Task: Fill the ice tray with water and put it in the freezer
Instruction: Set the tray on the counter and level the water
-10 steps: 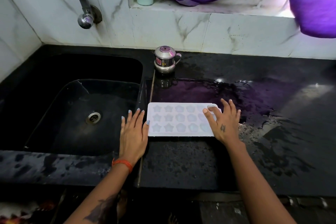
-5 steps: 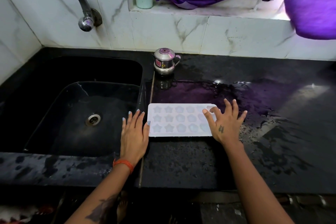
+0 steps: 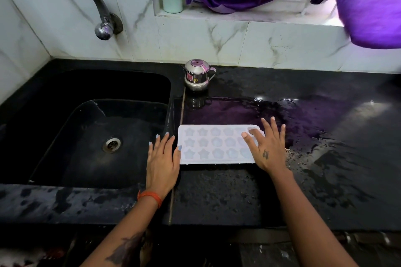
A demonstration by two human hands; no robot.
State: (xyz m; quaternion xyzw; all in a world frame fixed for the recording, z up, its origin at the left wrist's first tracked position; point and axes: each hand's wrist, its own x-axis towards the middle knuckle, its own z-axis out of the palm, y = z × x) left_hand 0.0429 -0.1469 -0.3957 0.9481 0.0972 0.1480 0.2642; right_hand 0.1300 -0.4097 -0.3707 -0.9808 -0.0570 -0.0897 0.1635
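Observation:
A white ice tray (image 3: 213,145) with star and flower cells lies flat on the wet black counter, just right of the sink. My left hand (image 3: 161,159) lies flat with straight fingers at the tray's left edge, its thumb tip touching that edge. Over the tray's right end my right hand (image 3: 267,147) is spread, fingers apart, thumb and forefinger above the rightmost cells. Neither hand grips the tray. I cannot tell whether the cells hold water.
The black sink (image 3: 65,196) with its drain (image 3: 111,144) is at left, under a curved metal tap (image 3: 86,0). A small steel pot (image 3: 197,75) stands behind the tray. Water pools on the counter (image 3: 325,136). Purple cloth (image 3: 358,2) hangs at the window.
My right hand's fingers have spread a little wider over the tray's right end. The left hand and the tray stay where they were.

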